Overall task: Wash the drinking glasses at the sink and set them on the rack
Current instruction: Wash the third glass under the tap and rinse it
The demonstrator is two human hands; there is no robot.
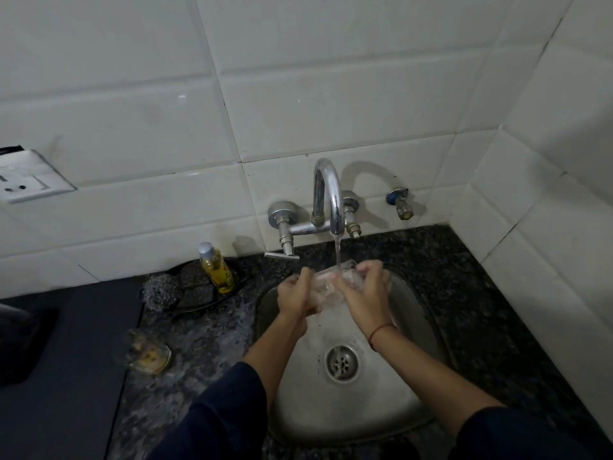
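A clear drinking glass (330, 287) lies sideways between my two hands over the steel sink (414, 313), right under the running stream from the chrome tap (331, 197). My left hand (297, 295) grips its left end. My right hand (363, 292) wraps its right end, partly hiding the glass. A second glass (146, 351) lies on its side on the dark granite counter to the left of the sink, with yellowish residue inside. No rack is in view.
Behind the sink's left corner, a black dish (232, 295) holds a steel scrubber (161, 290), dark scrub pads and a yellow soap bottle (217, 268). A wall socket (25, 180) is at far left. White tiled walls close in behind and on the right.
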